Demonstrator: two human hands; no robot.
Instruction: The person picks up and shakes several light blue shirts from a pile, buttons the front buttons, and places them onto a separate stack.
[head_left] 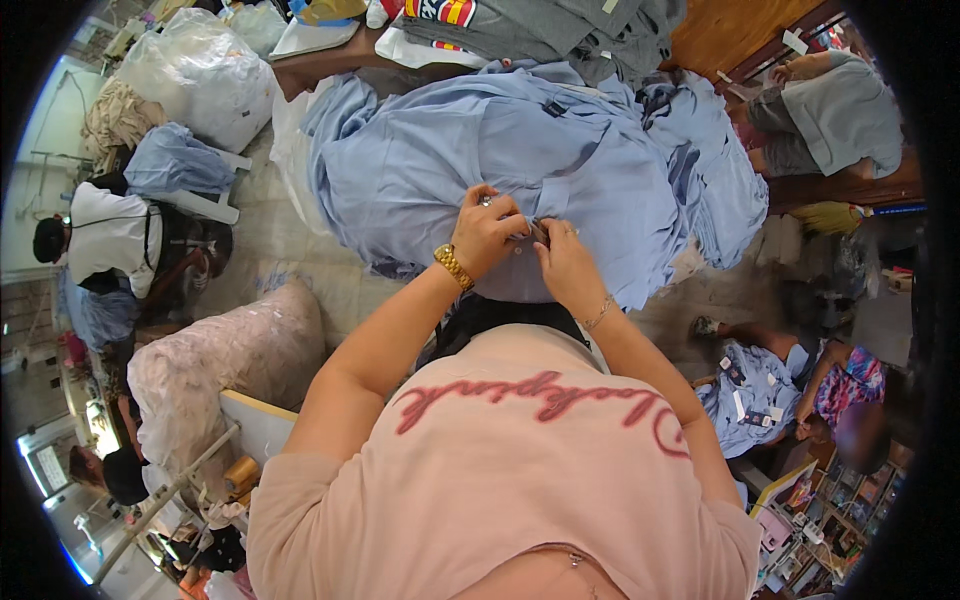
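1. My left hand (487, 232) is half-curled; I can't tell its grip.
2. The blue garment (535, 165) lies spread beneath both hands; I'd keep it flat.
3. My right hand (566, 262) bends beside it, its hold unclear; light fingers should spare the cloth.

At centre, one left hand (487, 232), one right hand (568, 266), one gold watch (453, 268), one bracelet (599, 312); upper middle, one blue garment heap (420, 150), pieces uncountable; upper left, one large clear bag (205, 85); lower left, one pale sack (230, 350); around the sides, at least three co-workers (105, 235)
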